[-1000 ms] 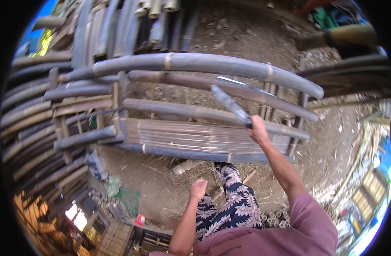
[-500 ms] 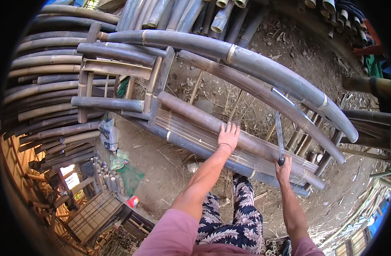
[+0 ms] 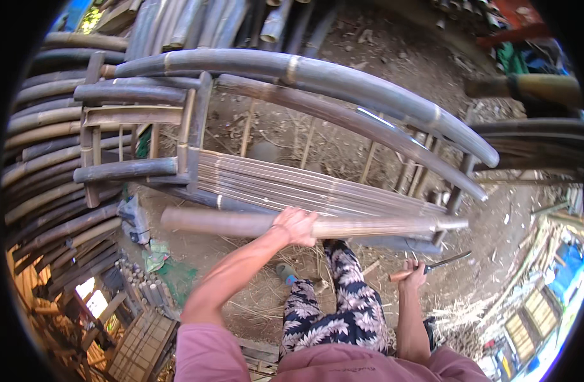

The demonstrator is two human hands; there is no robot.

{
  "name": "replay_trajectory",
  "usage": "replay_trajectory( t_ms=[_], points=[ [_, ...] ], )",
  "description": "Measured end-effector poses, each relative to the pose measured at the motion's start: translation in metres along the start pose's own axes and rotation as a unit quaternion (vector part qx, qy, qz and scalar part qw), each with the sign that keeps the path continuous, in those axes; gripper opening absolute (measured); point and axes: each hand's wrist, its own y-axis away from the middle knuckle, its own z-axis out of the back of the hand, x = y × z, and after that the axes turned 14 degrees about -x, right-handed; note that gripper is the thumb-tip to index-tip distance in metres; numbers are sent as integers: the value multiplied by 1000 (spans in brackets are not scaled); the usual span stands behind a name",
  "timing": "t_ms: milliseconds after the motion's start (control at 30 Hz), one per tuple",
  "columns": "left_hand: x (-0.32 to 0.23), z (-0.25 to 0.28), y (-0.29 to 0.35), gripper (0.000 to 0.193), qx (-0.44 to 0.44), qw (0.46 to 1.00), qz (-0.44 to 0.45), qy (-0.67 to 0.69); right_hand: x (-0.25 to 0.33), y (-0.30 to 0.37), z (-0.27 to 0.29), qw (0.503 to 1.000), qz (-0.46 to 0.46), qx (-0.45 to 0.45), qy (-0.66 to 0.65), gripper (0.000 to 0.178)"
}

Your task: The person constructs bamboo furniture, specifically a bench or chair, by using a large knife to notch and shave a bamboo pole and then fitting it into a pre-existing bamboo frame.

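Note:
My left hand (image 3: 296, 226) is closed on a thick brown bamboo pole (image 3: 375, 226), held crosswise over the near side of a bamboo bench. The pole's left end is smeared by motion. Its right end overlaps the bench's near rail. Beyond it lies the bench's seat of thin bamboo slats (image 3: 273, 178), fully uncovered in the middle. My right hand (image 3: 413, 274) grips a long knife (image 3: 450, 260) by its wooden handle, low on the right and apart from the bench. The blade points right and slightly away from me.
A thick curved dark bamboo pole (image 3: 362, 83) spans the bench's far side, with a thinner brown rail (image 3: 343, 118) in front of it. At the left stands a bamboo armrest frame (image 3: 133, 114). Stacked bamboo poles (image 3: 43, 121) fill the left side. Green netting (image 3: 177, 277) lies on the dirt floor.
The brown pole has come off the slatted seat toward me, in my left hand. My right hand has let go of the pole's side and moved nearer, the knife turning from upright to rightward.

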Motion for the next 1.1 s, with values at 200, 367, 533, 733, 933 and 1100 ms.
replay_trajectory(
  t_ms=[200, 367, 533, 733, 933, 1100],
  points=[
    [-17, -21, 156, 75, -117, 990, -20, 80, 18, 46, 45, 969, -216, 78, -91, 36],
    [-52, -40, 270, 81, -192, 974, -8, 116, 23, 107, 45, 918, -268, 249, -155, 43],
    [-64, -121, 372, 79, -320, 938, -6, 133, 31, 182, 82, 816, -310, 464, -155, 46],
    [-82, -184, 524, 75, -220, 933, 125, 255, -15, 313, 178, 820, -311, 468, -109, 46],
    [-31, -262, 600, 97, -205, 942, 133, 230, -52, 410, 241, 771, -337, 541, 5, 30],
    [-129, -118, 593, 107, -572, 763, -69, 294, -109, 480, 277, 715, -362, 590, 95, 29]
  ],
)
